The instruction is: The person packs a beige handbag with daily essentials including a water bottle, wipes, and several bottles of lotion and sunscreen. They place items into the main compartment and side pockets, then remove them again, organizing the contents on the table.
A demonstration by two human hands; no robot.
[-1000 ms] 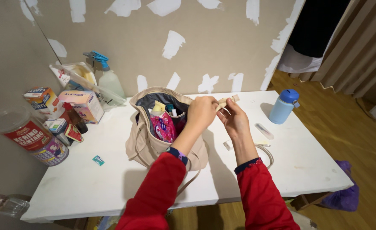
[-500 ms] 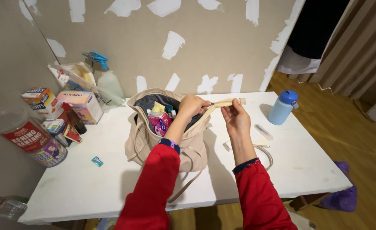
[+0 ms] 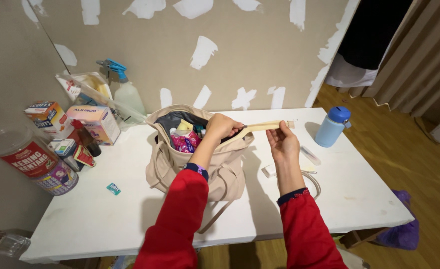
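Note:
A beige handbag (image 3: 180, 164) stands on the white table (image 3: 105, 224), its top gaping, with a pink packet (image 3: 185, 142) and other small items showing inside. My left hand (image 3: 222, 127) is closed at the bag's zip, on the right end of the opening. My right hand (image 3: 282, 142) pinches the beige zip strip (image 3: 267, 125), which sticks out to the right and is held taut and level. Both arms wear red sleeves. The zip pull itself is hidden under my left fingers.
A blue bottle (image 3: 332, 127) stands at the right. A spray bottle (image 3: 125, 94), boxes (image 3: 97, 122) and a red-labelled jar (image 3: 30, 159) crowd the left side. A teal packet (image 3: 113, 188) and small white items (image 3: 309, 155) lie loose. A purple bag (image 3: 402, 231) lies on the floor.
My left hand has slid a little to the left along the zip, and the bag's opening shows wider. My right hand has kept its hold on the strip's end.

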